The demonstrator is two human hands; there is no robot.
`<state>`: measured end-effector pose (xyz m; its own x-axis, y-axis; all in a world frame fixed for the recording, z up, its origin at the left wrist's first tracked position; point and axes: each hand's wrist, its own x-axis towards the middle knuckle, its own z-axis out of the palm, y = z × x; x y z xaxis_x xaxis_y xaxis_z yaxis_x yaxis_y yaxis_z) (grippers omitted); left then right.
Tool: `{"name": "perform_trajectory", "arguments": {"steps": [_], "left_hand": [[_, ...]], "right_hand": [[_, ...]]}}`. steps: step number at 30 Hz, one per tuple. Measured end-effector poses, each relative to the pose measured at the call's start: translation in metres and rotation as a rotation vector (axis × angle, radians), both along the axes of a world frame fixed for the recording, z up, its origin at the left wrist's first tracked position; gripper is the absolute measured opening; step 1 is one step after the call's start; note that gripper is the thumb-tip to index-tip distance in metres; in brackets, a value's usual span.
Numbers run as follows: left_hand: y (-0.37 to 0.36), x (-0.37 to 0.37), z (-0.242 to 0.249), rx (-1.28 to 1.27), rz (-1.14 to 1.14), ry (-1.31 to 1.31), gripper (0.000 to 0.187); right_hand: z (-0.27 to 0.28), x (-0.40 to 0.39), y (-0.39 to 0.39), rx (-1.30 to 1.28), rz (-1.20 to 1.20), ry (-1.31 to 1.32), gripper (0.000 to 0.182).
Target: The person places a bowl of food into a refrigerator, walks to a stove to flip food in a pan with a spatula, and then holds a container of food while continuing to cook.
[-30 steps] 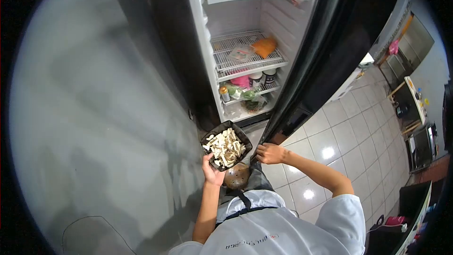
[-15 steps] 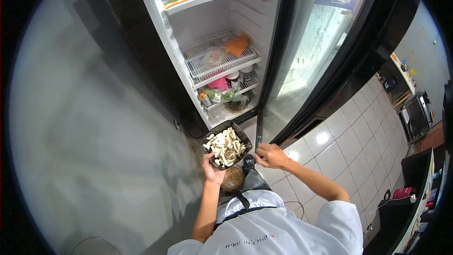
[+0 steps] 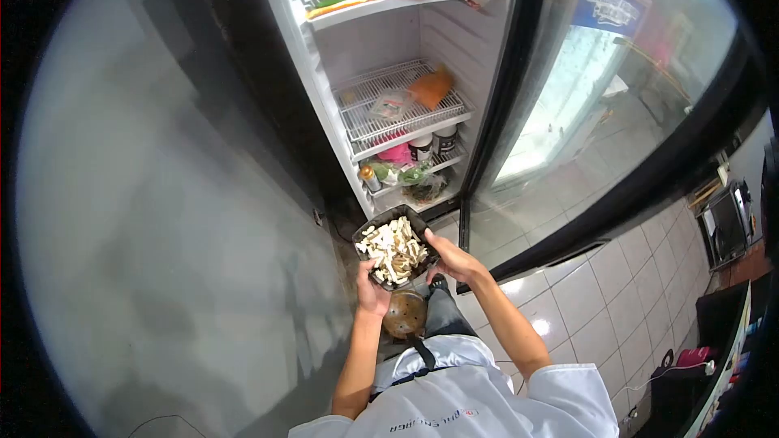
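A black square bowl (image 3: 408,280) is filled with cut whitish and brownish pieces (image 3: 393,248), perhaps mushroom. My left hand (image 3: 372,289) grips its lower left side, thumb over the rim. On the opposite side, my right hand (image 3: 451,259) holds the rim with the thumb on top and fingers underneath, partly hidden. Just beyond the bowl stands the open fridge (image 3: 369,40). Its wire shelf (image 3: 357,126) bears an orange bag (image 3: 432,88) and a clear plastic packet (image 3: 391,105).
The glass fridge door (image 3: 527,195) stands swung out to the right. Dark-lidded jars (image 3: 444,142), a can (image 3: 369,178) and bagged greens (image 3: 415,173) fill the lower shelves. A grey wall (image 3: 162,235) rises at left. A round brown object (image 3: 405,315) sits by my feet.
My right hand has moved left from beside the fridge door's lower edge onto the bowl. The door now stands wider open. My left hand still holds the bowl.
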<state>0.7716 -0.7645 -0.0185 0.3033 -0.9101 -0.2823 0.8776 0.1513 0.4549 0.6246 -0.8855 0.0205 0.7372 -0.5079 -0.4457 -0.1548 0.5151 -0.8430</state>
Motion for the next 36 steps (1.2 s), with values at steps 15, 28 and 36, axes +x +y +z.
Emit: {"name": "perform_trajectory", "arguments": {"steps": [15, 28, 36], "left_hand": [[0.182, -0.079, -0.066, -0.147, 0.134, -0.262, 0.072], [0.258, -0.189, -0.091, 0.09, 0.103, -0.267, 0.063], [0.245, -0.16, -0.106, 0.194, 0.192, -0.158, 0.06]], "right_hand": [[-0.05, 0.023, 0.033, -0.62, -0.35, -0.135, 0.046], [-0.08, 0.112, -0.01, -0.428, -0.494, 0.163, 0.038], [-0.133, 0.184, -0.05, -0.2, -0.571, -0.01, 0.037]]}}
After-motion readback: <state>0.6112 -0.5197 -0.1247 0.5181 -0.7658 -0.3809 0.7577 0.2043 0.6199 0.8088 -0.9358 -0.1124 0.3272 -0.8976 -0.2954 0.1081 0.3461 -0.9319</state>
